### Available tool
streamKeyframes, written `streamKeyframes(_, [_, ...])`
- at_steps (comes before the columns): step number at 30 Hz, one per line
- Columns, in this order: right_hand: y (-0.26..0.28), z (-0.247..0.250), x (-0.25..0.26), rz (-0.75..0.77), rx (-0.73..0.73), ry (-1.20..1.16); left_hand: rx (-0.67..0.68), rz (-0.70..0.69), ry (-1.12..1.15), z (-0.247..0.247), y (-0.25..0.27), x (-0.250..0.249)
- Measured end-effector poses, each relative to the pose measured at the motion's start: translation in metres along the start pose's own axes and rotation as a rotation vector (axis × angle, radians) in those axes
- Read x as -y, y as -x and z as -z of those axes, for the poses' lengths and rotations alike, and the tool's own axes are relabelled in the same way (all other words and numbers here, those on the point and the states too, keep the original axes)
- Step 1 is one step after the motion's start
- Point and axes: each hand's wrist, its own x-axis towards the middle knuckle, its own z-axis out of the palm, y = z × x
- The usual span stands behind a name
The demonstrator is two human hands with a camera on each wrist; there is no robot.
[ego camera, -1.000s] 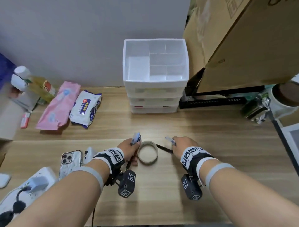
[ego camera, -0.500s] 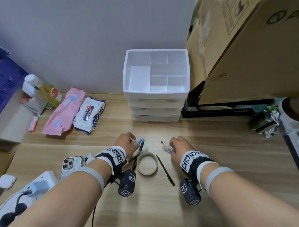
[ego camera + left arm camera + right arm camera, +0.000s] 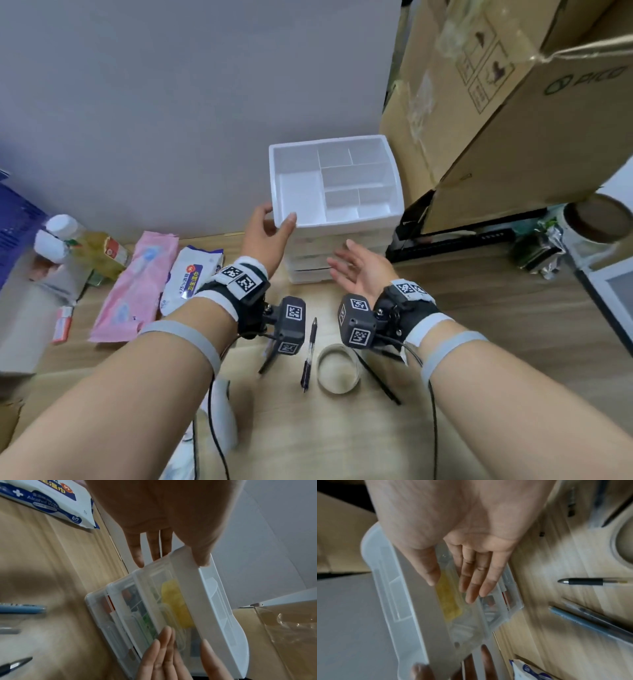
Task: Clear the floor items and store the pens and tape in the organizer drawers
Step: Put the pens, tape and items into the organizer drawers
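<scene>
The white organizer (image 3: 342, 219) stands against the wall, with an empty divided tray on top and three translucent drawers (image 3: 154, 608) shut below. My left hand (image 3: 278, 214) grips its front left top corner, thumb on the front rim and fingers on the side. Palm up, my right hand (image 3: 339, 255) is open, its fingertips (image 3: 164, 639) at the drawer fronts. Behind my wrists a tape ring (image 3: 339, 368) lies on the floor, between a black pen (image 3: 309, 353) and a thinner dark pen (image 3: 376, 377). A blue pen (image 3: 582, 619) lies nearby.
A pink pack (image 3: 133, 291) and a white wipes pack (image 3: 191, 274) lie left of the organizer, with bottles (image 3: 78, 246) further left. Cardboard boxes (image 3: 513, 120) and a black rack (image 3: 462, 236) crowd its right side. White items (image 3: 219, 421) lie under my left forearm.
Both hands have let go of the pens they held and moved forward to the organizer. The pens now lie on the floor beside the tape ring.
</scene>
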Motion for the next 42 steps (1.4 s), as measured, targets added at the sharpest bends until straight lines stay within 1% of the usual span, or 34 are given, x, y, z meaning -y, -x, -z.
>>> streamKeyframes(3, [-0.001, -0.005, -0.002, -0.009, -0.028, -0.062, 0.043, 0.034, -0.063, 0.008, -0.006, -0.004])
streamKeyframes(6, [0.007, -0.002, -0.009, -0.005, -0.053, -0.014, 0.078, 0.063, -0.132, 0.013, -0.009, -0.008])
streamKeyframes(10, [0.027, 0.014, -0.02, 0.018, -0.088, 0.032, 0.094, 0.128, -0.141, 0.016, -0.006, -0.017])
streamKeyframes(12, [0.036, 0.019, -0.022, 0.005, -0.087, 0.048, 0.125, 0.212, -0.124, 0.015, 0.0, -0.02])
streamKeyframes(14, [0.044, 0.023, -0.022, -0.006, -0.077, 0.069, 0.199, 0.32, -0.128, 0.016, 0.008, -0.018])
streamKeyframes(17, [0.054, 0.032, -0.022, -0.032, -0.039, 0.122, 0.33, 0.46, -0.197, 0.016, 0.026, -0.009])
streamKeyframes(18, [0.057, 0.037, -0.022, -0.048, -0.015, 0.145, 0.379, 0.513, -0.188, 0.016, 0.03, -0.005])
streamKeyframes(20, [0.062, 0.051, -0.022, -0.082, 0.022, 0.22, 0.448, 0.604, -0.07, 0.014, 0.042, -0.001])
streamKeyframes(21, [0.064, 0.061, -0.023, -0.092, 0.019, 0.284, 0.461, 0.623, -0.005, 0.012, 0.046, -0.001])
streamKeyframes(23, [0.066, 0.082, -0.028, -0.092, -0.039, 0.475, 0.435, 0.608, 0.059, 0.01, 0.052, 0.001])
streamKeyframes(27, [0.067, 0.127, -0.045, -0.093, -0.172, 0.974, 0.383, 0.571, 0.092, 0.006, 0.06, 0.005])
streamKeyframes(30, [0.064, 0.148, -0.062, -0.079, -0.18, 1.415, 0.341, 0.562, 0.123, 0.005, 0.065, 0.007])
streamKeyframes(32, [0.062, 0.149, -0.073, -0.093, -0.17, 1.621, 0.324, 0.551, 0.136, 0.003, 0.068, 0.008])
streamKeyframes(35, [0.055, 0.146, -0.091, -0.096, -0.117, 1.841, 0.314, 0.542, 0.135, 0.0, 0.071, 0.01])
streamKeyframes(37, [0.05, 0.145, -0.099, -0.109, -0.095, 1.939, 0.311, 0.535, 0.126, 0.0, 0.072, 0.011])
streamKeyframes(39, [0.048, 0.144, -0.103, -0.147, -0.08, 1.985, 0.321, 0.526, 0.116, 0.001, 0.073, 0.011])
streamKeyframes(42, [0.049, 0.14, -0.095, -0.176, -0.069, 1.976, 0.333, 0.514, 0.103, 0.002, 0.073, 0.011])
